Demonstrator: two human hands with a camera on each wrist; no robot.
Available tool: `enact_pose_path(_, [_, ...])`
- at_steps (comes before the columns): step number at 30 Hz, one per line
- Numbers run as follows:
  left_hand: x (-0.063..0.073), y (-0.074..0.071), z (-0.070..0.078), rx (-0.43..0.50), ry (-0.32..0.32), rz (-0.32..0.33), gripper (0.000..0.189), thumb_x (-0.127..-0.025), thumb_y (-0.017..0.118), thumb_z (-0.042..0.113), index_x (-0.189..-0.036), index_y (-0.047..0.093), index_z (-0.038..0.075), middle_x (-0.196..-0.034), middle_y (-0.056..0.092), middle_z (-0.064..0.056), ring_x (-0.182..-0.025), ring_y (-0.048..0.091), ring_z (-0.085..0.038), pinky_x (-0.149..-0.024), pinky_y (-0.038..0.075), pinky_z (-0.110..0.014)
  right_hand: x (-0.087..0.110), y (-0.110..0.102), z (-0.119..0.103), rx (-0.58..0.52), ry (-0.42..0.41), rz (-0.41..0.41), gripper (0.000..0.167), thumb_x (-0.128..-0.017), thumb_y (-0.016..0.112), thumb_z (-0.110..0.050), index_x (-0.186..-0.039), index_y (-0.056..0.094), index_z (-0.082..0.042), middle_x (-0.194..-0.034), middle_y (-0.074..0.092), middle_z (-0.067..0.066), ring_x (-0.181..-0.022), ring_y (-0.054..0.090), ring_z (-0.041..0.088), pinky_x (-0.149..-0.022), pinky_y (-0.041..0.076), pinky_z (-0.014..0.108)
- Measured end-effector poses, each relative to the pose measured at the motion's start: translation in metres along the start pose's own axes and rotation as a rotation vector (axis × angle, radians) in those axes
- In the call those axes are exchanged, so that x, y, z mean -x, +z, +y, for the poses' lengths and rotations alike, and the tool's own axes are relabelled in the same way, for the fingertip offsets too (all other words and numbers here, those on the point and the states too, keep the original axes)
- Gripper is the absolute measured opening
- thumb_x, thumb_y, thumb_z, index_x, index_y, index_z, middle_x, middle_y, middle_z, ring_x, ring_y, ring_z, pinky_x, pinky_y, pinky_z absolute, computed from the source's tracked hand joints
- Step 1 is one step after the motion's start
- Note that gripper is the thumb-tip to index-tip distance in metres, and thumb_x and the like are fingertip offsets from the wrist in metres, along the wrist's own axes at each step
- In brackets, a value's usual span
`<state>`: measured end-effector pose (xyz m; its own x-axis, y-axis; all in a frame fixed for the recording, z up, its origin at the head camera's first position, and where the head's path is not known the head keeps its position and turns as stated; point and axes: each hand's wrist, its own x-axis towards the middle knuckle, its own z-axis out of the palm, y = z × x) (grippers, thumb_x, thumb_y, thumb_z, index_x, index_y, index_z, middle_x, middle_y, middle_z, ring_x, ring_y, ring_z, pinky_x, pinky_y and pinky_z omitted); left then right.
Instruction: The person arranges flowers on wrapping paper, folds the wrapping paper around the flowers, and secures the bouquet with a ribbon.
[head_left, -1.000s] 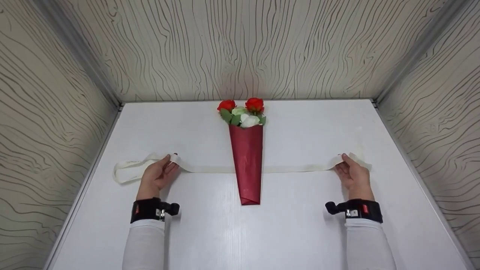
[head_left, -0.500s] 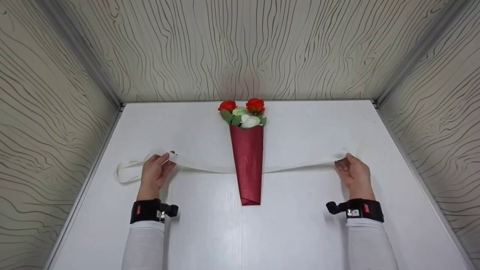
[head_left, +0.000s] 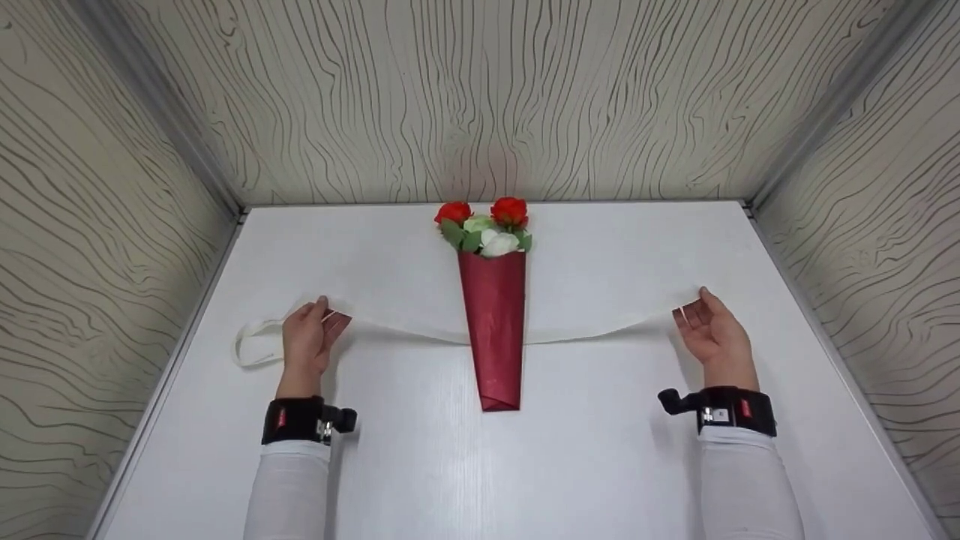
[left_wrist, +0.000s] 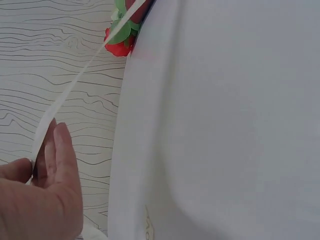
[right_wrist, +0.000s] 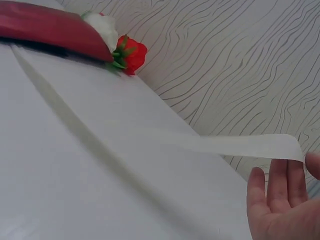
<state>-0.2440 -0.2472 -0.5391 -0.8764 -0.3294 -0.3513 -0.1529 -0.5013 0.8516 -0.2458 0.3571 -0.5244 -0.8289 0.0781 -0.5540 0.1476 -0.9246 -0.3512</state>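
Observation:
A bouquet of red and white flowers in a dark red wrapper (head_left: pixel 495 322) lies on the white table. Beneath its lower half passes a cream ribbon (head_left: pixel 600 337), its two sides lifted and sagging toward the bouquet. My left hand (head_left: pixel 306 339) pinches the ribbon between thumb and fingers, left of the bouquet. On the opposite side my right hand (head_left: pixel 712 330) pinches the other stretch of ribbon (right_wrist: pixel 250 146), held off the table in the right wrist view. A loose loop of ribbon (head_left: pixel 251 351) rests on the table beyond the left hand.
The white table (head_left: pixel 420 465) is walled at the back and both sides by wood-grain panels (head_left: pixel 495 97). Each wrist wears a black strap (head_left: pixel 292 421) with a small camera arm.
Both hands have raised the ribbon, which lay almost flat and now slopes up on each side. The right hand moved slightly outward and away from the person. The bouquet stayed in place.

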Motion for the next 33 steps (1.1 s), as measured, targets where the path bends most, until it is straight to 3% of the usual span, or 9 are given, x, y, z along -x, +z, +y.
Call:
enact_pose_path(4, [0.002,0.004,0.002,-0.025,0.069,0.023,0.022,-0.1,0.055,0.01,-0.085,0.05,-0.004,-0.08,0.054,-0.008,-0.064,0.064,-0.017,-0.081,0.056,-0.036,0.003,0.006,0.0,0.039,0.006,-0.016,0.005,-0.094,0.064,-0.008,-0.091,0.063,-0.004,-0.084,0.059,0.006,-0.082,0.059,0.019,-0.089,0.05,0.034])
enact_pose_path(11, [0.008,0.02,0.011,-0.103,0.193,0.004,0.024,-0.103,0.051,0.01,-0.085,0.05,-0.006,-0.076,0.054,-0.009,-0.066,0.062,-0.016,-0.078,0.057,-0.035,0.015,0.029,0.002,0.095,-0.194,-0.033,0.013,-0.096,0.062,-0.006,-0.106,0.053,-0.008,-0.1,0.053,0.005,-0.095,0.056,0.018,-0.088,0.051,0.035])
enact_pose_path(18, [0.021,0.048,0.022,-0.138,0.265,-0.048,0.025,-0.102,0.053,0.013,-0.088,0.052,-0.008,-0.083,0.055,-0.011,-0.07,0.063,-0.016,-0.077,0.057,-0.036,0.018,0.059,0.015,0.212,-0.372,-0.07,0.01,-0.096,0.062,-0.008,-0.099,0.054,-0.004,-0.093,0.053,0.007,-0.079,0.058,0.019,-0.073,0.055,0.034])
enact_pose_path(24, [0.027,0.074,0.033,-0.171,0.293,-0.098,0.025,-0.1,0.057,0.013,-0.103,0.059,-0.011,-0.083,0.06,-0.013,-0.073,0.064,-0.018,-0.076,0.057,-0.033,0.024,0.09,0.029,0.267,-0.45,-0.175,0.012,-0.093,0.066,-0.008,-0.095,0.057,-0.001,-0.092,0.055,0.008,-0.081,0.057,0.019,-0.069,0.055,0.031])
enact_pose_path(30, [0.033,0.102,0.04,-0.228,0.328,-0.193,0.025,-0.102,0.054,0.016,-0.11,0.06,-0.007,-0.103,0.064,-0.016,-0.09,0.066,-0.022,-0.083,0.055,-0.037,0.029,0.121,0.046,0.351,-0.5,-0.305,0.011,-0.092,0.068,-0.008,-0.089,0.059,-0.002,-0.088,0.059,0.007,-0.079,0.058,0.018,-0.063,0.054,0.029])
enact_pose_path(33, [0.035,0.115,0.042,-0.251,0.318,-0.232,0.027,-0.103,0.052,0.017,-0.114,0.06,-0.006,-0.105,0.062,-0.016,-0.092,0.065,-0.023,-0.082,0.055,-0.036,0.031,0.133,0.056,0.391,-0.522,-0.378,0.009,-0.092,0.068,-0.007,-0.087,0.062,-0.003,-0.087,0.062,0.007,-0.075,0.058,0.018,-0.059,0.052,0.028])
